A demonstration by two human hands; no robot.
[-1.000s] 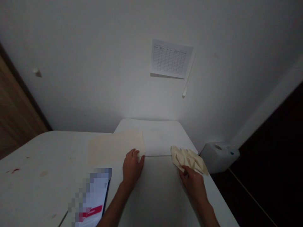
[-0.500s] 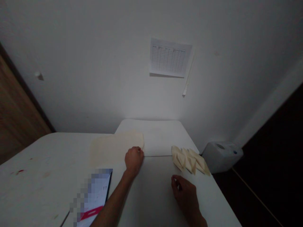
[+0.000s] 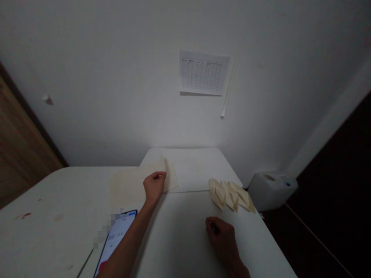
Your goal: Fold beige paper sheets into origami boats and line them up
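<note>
Paper sheet (image 3: 127,186) is lying limp and light, best pinched at its edge, with the left hand (image 3: 154,187) pressing there half-closed and the right hand (image 3: 223,240) resting curled on the table (image 3: 176,235), neither grip clear.

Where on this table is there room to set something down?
Bare white tabletop lies between the left hand and right hand, below the cream paper sheet. Another patch lies left of the phone. It is crowded around the left hand and at the folded paper pieces.
</note>
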